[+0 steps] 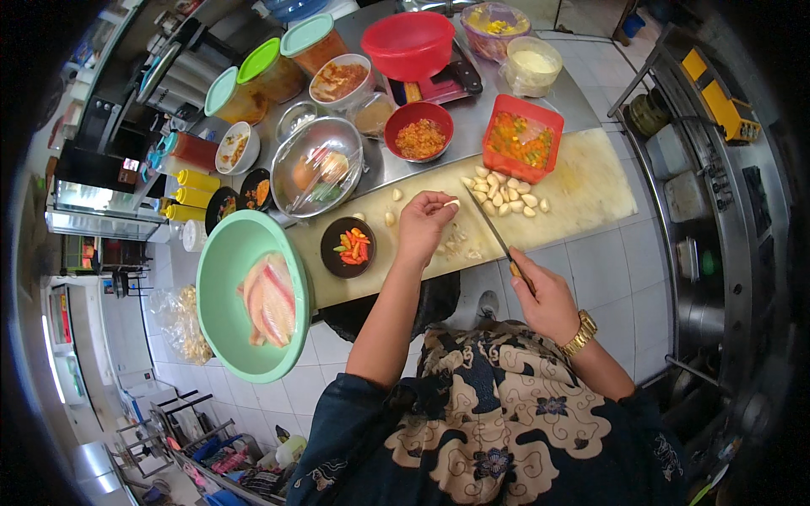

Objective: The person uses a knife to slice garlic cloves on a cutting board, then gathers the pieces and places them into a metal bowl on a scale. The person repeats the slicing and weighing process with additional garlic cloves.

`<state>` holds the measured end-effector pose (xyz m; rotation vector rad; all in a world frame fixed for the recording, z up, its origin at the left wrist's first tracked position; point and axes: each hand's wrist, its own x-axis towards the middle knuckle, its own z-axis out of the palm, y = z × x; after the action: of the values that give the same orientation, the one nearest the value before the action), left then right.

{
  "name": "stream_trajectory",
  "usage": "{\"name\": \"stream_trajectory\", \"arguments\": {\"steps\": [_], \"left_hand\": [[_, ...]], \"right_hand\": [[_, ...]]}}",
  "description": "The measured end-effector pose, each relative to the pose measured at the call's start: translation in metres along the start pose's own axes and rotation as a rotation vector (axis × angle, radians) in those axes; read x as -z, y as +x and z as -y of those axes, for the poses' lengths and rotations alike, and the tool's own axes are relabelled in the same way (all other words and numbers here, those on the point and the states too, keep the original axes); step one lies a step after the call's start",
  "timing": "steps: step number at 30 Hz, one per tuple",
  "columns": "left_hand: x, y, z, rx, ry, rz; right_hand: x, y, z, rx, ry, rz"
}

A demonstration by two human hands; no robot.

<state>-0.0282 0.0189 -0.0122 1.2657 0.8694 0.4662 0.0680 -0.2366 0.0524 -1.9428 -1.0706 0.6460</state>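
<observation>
My left hand [424, 226] pinches a pale garlic clove [456, 202] between thumb and fingers above the long cutting board [591, 181]. A knife [491, 226] is gripped by its handle in my right hand [542, 293], its narrow blade slanting up and left toward the clove. Just beyond the blade lies a pile of peeled garlic cloves [506, 194]. Thin garlic pieces [458, 243] are scattered on the board between my hands. To the left of my left hand stands a small dark bowl [330, 264] of red, orange and green chillies [354, 246].
A large green basin [209, 278] with fish fillets [272, 299] stands at the left. Behind the board are a film-covered metal bowl [287, 181], a red bowl [439, 121] of orange chopped food and a red square container [548, 126] of diced vegetables. Lidded tubs [308, 35] line the back left.
</observation>
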Motion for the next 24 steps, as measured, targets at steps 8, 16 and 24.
{"name": "stream_trajectory", "arguments": {"steps": [8,16,24], "left_hand": [[-0.006,-0.009,0.01,-0.401,0.634,0.003],[-0.003,-0.009,0.014,-0.512,0.707,-0.04],[-0.004,-0.011,0.01,-0.468,0.743,-0.055]], "right_hand": [[-0.004,0.003,0.009,-0.015,-0.032,0.061],[-0.02,0.004,0.0,0.089,-0.065,0.032],[-0.024,0.009,-0.003,0.068,-0.124,0.064]]}}
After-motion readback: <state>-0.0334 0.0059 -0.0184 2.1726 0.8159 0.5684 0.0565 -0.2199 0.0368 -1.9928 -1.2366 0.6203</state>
